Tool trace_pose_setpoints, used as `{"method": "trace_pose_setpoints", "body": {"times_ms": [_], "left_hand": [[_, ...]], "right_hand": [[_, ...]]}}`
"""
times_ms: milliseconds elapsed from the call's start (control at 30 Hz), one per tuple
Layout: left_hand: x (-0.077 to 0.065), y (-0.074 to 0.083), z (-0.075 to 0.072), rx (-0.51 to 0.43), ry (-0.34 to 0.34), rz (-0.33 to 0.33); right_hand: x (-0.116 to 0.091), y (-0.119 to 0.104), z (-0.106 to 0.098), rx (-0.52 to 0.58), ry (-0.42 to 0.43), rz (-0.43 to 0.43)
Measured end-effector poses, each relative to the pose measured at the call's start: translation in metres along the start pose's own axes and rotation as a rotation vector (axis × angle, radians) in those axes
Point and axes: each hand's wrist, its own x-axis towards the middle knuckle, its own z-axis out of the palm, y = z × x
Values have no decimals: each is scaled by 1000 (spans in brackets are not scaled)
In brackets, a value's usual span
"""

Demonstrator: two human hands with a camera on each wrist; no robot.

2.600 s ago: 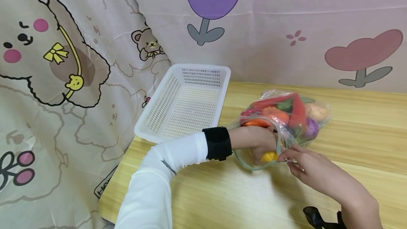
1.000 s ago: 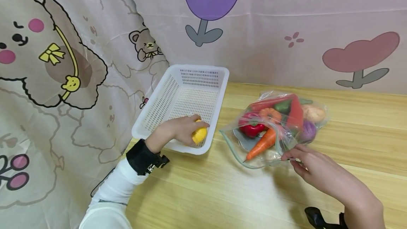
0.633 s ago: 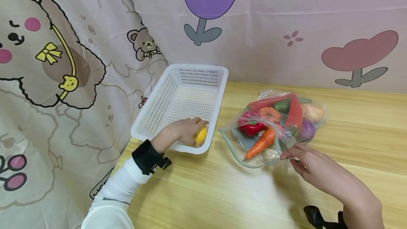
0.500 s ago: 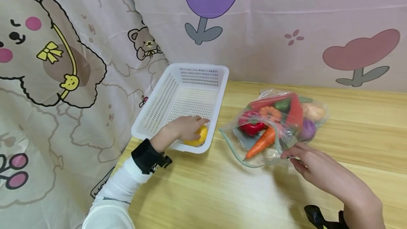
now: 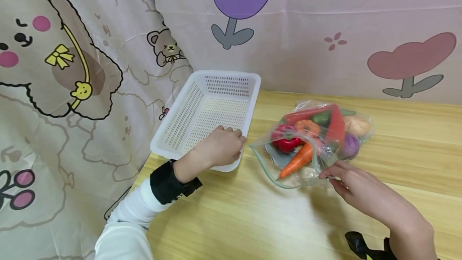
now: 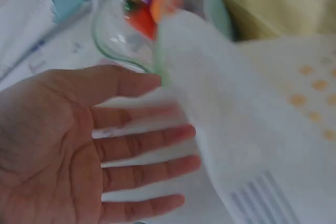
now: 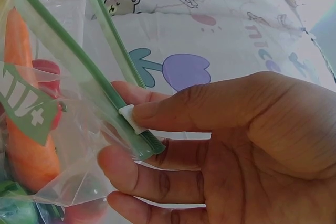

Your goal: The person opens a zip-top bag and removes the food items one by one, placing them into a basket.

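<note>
My left hand (image 5: 223, 147) is over the near right corner of the white slotted basket (image 5: 254, 103). The left wrist view shows its fingers (image 6: 149, 174) straight, spread and holding nothing. No yellow vegetable shows; the hand covers that corner. My right hand (image 5: 364, 193) pinches the green zip edge of a clear zip bag (image 7: 68, 51), thumb on its white slider (image 7: 131, 119). The bag's mouth gapes toward the basket. Inside lie a carrot (image 5: 297, 163), a red bell pepper (image 5: 286, 144), an orange pumpkin (image 5: 307, 126) and a purple vegetable (image 5: 350, 146).
Both basket and bag are on a wooden table (image 5: 223, 216), the bag to the right. A potato-like piece (image 5: 356, 126) fills the bag's far right end. Printed cloth (image 5: 306, 51) hangs behind and on the left. A black strap (image 5: 362, 246) lies near the right forearm.
My left hand took a yellow vegetable from the bag to the basket and let go; it has since risen slightly rightward toward the rim. The right hand keeps its pinch on the bag.
</note>
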Motion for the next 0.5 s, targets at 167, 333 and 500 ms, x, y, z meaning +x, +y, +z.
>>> {"method": "trace_pose_setpoints", "body": {"times_ms": [167, 333, 500], "left_hand": [[4, 21, -14, 10, 43, 106], [15, 40, -26, 81, 126, 200], [35, 63, -33, 121, 51, 328]], "right_hand": [[1, -1, -1, 8, -20, 14], [0, -2, -1, 15, -23, 20], [0, -3, -1, 16, -2, 10]]}}
